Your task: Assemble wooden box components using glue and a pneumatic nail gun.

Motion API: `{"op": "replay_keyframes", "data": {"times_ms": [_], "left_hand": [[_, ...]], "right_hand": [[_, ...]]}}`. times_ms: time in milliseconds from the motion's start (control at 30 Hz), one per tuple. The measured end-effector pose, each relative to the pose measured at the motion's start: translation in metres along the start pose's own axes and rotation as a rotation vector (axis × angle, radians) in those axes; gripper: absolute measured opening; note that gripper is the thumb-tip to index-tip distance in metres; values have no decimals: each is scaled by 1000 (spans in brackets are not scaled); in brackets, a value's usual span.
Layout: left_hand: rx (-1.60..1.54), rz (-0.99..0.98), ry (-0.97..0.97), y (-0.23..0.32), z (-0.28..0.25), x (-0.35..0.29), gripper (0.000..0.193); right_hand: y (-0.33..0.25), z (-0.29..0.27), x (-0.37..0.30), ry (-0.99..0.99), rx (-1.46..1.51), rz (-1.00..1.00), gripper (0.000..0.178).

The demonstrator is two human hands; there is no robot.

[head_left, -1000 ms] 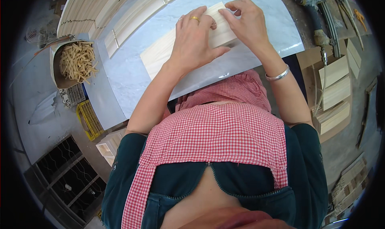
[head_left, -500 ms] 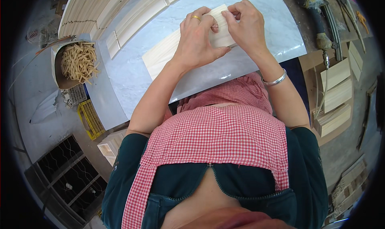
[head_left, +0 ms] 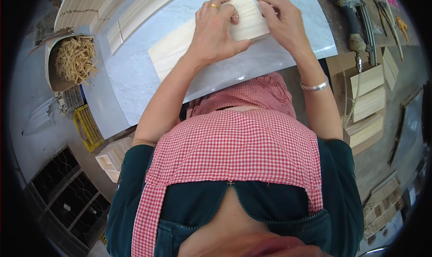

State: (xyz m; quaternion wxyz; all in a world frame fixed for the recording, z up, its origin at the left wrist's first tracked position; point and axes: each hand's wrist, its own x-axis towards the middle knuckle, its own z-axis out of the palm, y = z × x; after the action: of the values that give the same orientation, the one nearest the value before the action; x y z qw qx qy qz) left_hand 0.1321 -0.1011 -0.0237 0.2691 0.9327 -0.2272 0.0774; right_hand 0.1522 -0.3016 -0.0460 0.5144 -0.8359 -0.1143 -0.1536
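Observation:
A long, pale wooden board lies slantwise across the glossy grey-white tabletop. My left hand, with a gold ring, grips it: curled fingers rest on top and the thumb runs along its near edge. At the board's right end is my right hand, closed, with fingers bent in and the thumb close to the corner. Whatever those fingers may hold is hidden. A silver bangle circles my right wrist.
Stacked wooden strips stand at the far left, beside a container of small wood sticks. A yellow crate sits below. To the right lie an air-hose tool and a carton of pale boards.
My right hand has shifted slightly right, off the board's top corner, baring more of that end. The left hand keeps its hold. The whole view has shifted a little.

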Motion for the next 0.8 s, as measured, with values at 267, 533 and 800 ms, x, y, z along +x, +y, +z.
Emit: {"op": "replay_keyframes", "data": {"times_ms": [267, 533, 800], "left_hand": [[0, -37, 1, 10, -5, -3, 47], [-23, -25, 6, 5, 0, -2, 45], [-43, -46, -26, 4, -4, 3, 48]], "right_hand": [[-21, -39, -43, -223, -169, -41, 12], [-21, -35, -39, -199, -149, -111, 8], [-17, -40, -25, -285, -239, -206, 6]]}}
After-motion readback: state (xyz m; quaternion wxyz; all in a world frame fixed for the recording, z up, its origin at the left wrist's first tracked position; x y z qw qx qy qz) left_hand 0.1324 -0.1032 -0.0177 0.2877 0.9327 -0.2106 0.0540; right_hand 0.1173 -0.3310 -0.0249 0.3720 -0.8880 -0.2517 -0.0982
